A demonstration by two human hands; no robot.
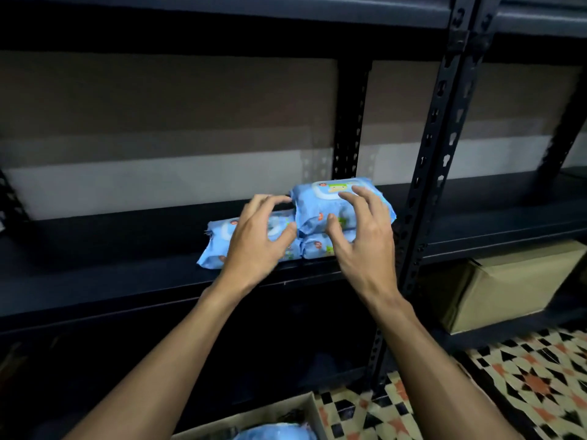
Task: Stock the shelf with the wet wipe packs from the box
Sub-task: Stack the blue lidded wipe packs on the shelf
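Observation:
Three blue wet wipe packs lie on the dark metal shelf (111,281). One pack (216,246) lies flat at the left. Beside it on the right, a top pack (317,204) sits on a bottom pack (317,247). My left hand (257,239) hovers over the left pack with fingers spread and loosely bent, gripping nothing. My right hand (365,230) is spread in front of the stack, its fingertips at the top pack's lid. The cardboard box (305,411) stands at the bottom edge with another blue pack (276,433) showing inside.
A perforated black upright (435,147) stands just right of the stack. A closed cardboard carton (495,290) sits on the lower shelf at the right. Another shelf board (222,11) runs overhead. Patterned tile floor (524,376) lies below.

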